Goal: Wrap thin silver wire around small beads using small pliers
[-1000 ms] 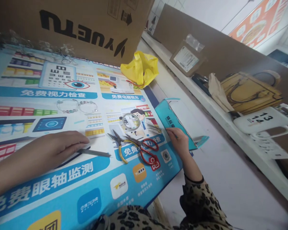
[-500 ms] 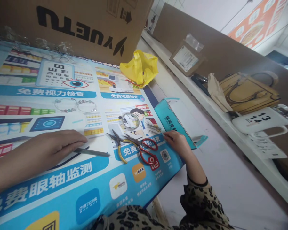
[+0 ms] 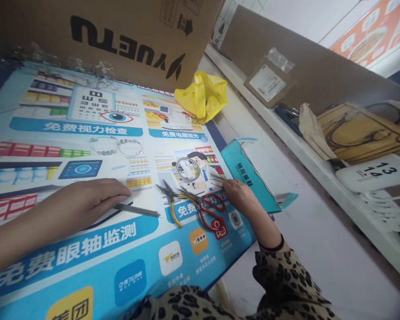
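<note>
My left hand point(image 3: 102, 200) lies low on the printed sheet, fingers closed over one end of a thin bundle of grey wires point(image 3: 140, 210). The bundle's other end sticks out to the right. Over at the sheet's right edge, my right hand point(image 3: 239, 194) has its fingers pinched together at the end of some thin silvery wires point(image 3: 217, 178). Yellow-handled pliers point(image 3: 172, 202) and red-handled scissors point(image 3: 205, 206) lie between the hands. Behind them is a round metal ring point(image 3: 188, 170). Two beaded bracelets point(image 3: 116, 146) rest farther back.
A large cardboard box point(image 3: 126, 49) stands behind the sheet, with clear crumpled plastic point(image 3: 96, 73) at its foot. A yellow plastic bag point(image 3: 203, 95) sits at the back right. A torn turquoise box piece point(image 3: 248, 175) lies beside my right hand. A ledge holds a white mug point(image 3: 370, 175) and a tan bag point(image 3: 360, 129).
My right hand has moved left to the thin silvery wires, its fingertips now at their end. My left hand stays on the grey bundle. The whole view has shifted slightly.
</note>
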Demonstrator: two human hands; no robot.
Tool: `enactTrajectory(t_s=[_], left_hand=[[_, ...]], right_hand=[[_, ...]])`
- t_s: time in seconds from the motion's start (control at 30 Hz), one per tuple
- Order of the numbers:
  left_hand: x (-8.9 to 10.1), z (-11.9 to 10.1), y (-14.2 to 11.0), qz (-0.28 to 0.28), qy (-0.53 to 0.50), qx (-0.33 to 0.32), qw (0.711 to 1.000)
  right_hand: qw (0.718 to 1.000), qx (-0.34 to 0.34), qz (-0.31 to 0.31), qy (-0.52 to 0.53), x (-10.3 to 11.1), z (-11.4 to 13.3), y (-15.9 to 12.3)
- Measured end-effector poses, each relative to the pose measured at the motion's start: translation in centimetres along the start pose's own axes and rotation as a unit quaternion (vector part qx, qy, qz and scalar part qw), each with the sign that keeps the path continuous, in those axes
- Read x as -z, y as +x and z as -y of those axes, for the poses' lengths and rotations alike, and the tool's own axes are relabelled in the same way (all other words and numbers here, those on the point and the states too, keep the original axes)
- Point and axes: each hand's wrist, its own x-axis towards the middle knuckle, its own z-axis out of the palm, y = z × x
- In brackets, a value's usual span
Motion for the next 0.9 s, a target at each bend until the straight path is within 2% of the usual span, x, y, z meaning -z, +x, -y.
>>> enactTrajectory(t_s=[0.23, 0.37, 0.57, 0.73, 0.9], left_hand=[[0.1, -0.1, 0.0, 0.012, 0.001, -0.001, 1.0], [0.1, 0.0, 0.0, 0.011, 0.0, -0.004, 1.0], [0.2, 0.1, 0.0, 0.008, 0.006, -0.014, 1.0], [0.1, 0.1, 0.0, 0.003, 0.008, -0.018, 1.0], [-0.4, 0.9, 0.2, -0.015, 0.021, -0.029, 0.999]], right_hand=[[0.997, 0.034, 0.062, -0.027, 1.2, -0.6, 2.1], [0.996, 0.043, 0.076, -0.033, 1.6, -0.6, 1.8], [0.996, 0.003, 0.066, -0.056, 3.4, -1.9, 1.6], [0.994, -0.032, 0.061, -0.085, 4.4, -3.0, 5.0], [0.991, -0.023, 0.091, -0.098, 3.2, -2.6, 8.7]])
